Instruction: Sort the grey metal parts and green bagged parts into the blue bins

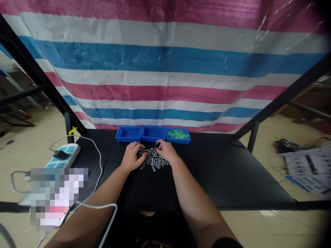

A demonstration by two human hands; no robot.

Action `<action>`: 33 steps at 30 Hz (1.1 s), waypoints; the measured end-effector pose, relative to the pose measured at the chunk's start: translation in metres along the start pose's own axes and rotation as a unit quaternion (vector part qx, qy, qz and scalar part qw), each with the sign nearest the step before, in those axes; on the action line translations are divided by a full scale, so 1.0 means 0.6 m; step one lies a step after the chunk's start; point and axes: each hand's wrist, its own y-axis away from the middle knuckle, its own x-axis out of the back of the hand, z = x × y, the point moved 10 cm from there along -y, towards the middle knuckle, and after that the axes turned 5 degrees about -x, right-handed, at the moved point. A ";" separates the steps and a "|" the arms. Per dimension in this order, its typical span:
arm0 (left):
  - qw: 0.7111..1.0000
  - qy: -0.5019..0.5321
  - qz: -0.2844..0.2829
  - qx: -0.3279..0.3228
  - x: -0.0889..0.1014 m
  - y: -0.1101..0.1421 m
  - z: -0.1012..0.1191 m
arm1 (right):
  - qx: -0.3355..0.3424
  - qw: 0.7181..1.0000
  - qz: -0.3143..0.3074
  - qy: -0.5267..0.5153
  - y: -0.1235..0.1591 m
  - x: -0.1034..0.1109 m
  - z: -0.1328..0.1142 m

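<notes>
The pile of small grey metal pieces (152,159) lay on the black table (227,172), just in front of three blue plastic trays (153,133). The pieces were too small for me to tell their exact kind. In the head view, both of my forearms reached forward from the bottom of the picture and came together at the pile. My left hand (133,156) was half closed, palm down, and its curved fingers (139,148) touched the left side of the pile. My right hand (167,151) was also curved and palm down, with its fingertips (158,144) on the far part of the pile. I could not tell if either hand gripped a piece. The right tray (178,135) held green pieces (178,134). On the left of the table lay a white power strip (64,155) with a white cable (95,162), and a striped tarpaulin (165,69) hung behind.
</notes>
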 end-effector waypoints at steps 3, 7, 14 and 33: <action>0.997 -0.051 0.057 0.018 0.016 -0.013 -0.005 | -0.006 1.000 0.016 0.016 -0.003 0.000 0.001; 0.988 -0.129 0.076 0.047 0.014 -0.038 -0.013 | -0.006 0.999 0.026 0.026 -0.005 -0.002 0.001; 0.987 -0.137 0.072 0.054 -0.002 -0.063 -0.025 | 0.030 0.998 0.024 0.047 0.005 0.002 -0.021; 0.995 -0.089 -0.004 0.052 -0.009 -0.049 -0.036 | 0.024 0.999 0.006 0.044 0.002 0.002 -0.026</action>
